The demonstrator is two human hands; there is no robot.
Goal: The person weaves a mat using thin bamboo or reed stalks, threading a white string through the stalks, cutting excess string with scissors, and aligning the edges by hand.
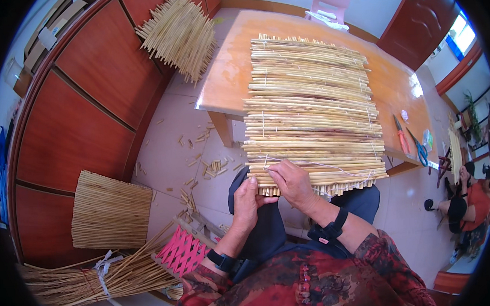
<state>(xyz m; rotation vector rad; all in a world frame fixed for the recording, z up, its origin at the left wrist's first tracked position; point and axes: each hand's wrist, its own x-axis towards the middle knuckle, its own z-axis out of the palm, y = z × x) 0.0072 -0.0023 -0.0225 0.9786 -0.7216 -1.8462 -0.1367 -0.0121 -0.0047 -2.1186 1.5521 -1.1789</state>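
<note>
From where I stand, the red cabinet [80, 141] runs along the left of the orange table [225, 72]. A long mat [313, 114] of pale stalks lies on the table, its near end reaching past the table's near edge to above the person's knees. Its long axis points straight away from the person toward the table's far side, while the stalks themselves run crosswise, left to right. Left of the table, a tied bundle [116, 281] of stalks lies nearest the person, and a smaller mat [112, 211] leans on the cabinet.

Both forearms reach forward to the mat's near left corner, off the table's near edge. The right hand [296, 184] comes in slantwise from the right, its back up, fingers bent and thumb and forefinger drawn close together over the stalks; I cannot tell what is between the tips. The left hand [246, 202] stands just beside it, thumb raised against the mat's end and fingers curled below, pinching that corner.

Toward the table's right edge lie blue scissors [420, 148]. Cut pieces [213, 168] litter the floor left of the table. Thinnest of all, a white thread [327, 165] trails rightward over the mat's near end.
</note>
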